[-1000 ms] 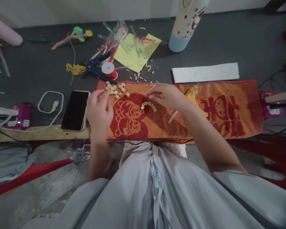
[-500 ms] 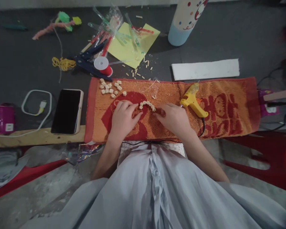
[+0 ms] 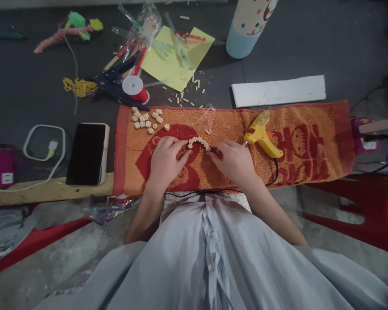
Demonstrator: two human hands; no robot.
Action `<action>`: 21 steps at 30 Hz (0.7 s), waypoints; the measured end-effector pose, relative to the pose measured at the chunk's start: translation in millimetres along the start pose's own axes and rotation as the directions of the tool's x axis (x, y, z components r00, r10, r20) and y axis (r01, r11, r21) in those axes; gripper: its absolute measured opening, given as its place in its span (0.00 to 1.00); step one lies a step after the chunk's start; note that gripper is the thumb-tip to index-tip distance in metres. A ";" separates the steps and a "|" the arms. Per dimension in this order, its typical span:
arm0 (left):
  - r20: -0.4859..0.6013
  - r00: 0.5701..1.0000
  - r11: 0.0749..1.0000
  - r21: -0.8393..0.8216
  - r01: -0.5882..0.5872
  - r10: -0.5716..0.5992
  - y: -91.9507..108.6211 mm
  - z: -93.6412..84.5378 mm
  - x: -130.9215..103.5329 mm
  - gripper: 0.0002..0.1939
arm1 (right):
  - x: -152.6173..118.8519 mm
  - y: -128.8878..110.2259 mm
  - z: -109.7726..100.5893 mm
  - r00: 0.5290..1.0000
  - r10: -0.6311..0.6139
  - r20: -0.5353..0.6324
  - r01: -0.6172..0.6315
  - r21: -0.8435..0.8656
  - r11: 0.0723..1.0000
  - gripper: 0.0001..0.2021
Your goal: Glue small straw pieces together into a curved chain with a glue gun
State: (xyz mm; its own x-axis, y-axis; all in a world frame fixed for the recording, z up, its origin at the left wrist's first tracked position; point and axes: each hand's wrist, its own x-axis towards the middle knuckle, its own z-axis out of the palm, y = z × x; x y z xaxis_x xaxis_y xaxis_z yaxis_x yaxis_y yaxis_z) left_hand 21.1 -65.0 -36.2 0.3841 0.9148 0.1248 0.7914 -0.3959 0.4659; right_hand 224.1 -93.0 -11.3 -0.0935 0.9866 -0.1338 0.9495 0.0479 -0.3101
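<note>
Nearest me, my grey clothes (image 3: 181,258) fall below the table's edge, where the orange towel (image 3: 133,165) lies. My left hand (image 3: 168,162) and right hand (image 3: 233,161) rest on it, fingers curled inward. Between them is the arch (image 3: 199,140) of small pale blocks, bowed away from me over the towel's red patch. My left fingertips are at its left end, my right ones at its right end; I cannot tell whether I'm pinching it or just touching it.

Just beside my right hand, the yellow glue gun (image 3: 261,134) lies with its nozzle toward me. Left of the towel is my phone (image 3: 86,153). Loose blocks (image 3: 142,124) sit at the towel's far left corner.

Beyond are the red spool (image 3: 134,86), the dark cutters (image 3: 111,89), the white strip (image 3: 280,91), the yellow paper (image 3: 157,64) and, farther right, the bottle (image 3: 242,41).
</note>
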 end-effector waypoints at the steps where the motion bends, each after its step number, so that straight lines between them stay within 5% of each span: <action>1: -0.003 1.000 1.000 -0.003 0.000 0.000 -0.1 0.2 0.0 0.15 | 0.2 0.0 -0.2 1.000 -0.001 -0.002 0.001 0.005 1.000 0.08; 21: -0.050 0.998 0.999 -0.018 -0.026 0.025 -4.3 4.3 -2.0 0.14 | -2.2 2.3 1.1 1.000 -0.010 -0.027 0.011 0.039 0.999 0.08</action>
State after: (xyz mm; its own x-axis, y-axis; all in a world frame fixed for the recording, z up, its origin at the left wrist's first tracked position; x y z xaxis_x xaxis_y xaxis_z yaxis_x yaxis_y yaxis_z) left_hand 19.0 -65.5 -42.2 0.3800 0.9073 0.1801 0.7722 -0.4184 0.4781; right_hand 226.1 -95.3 -12.7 -0.0952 0.9898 -0.1055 0.9361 0.0529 -0.3478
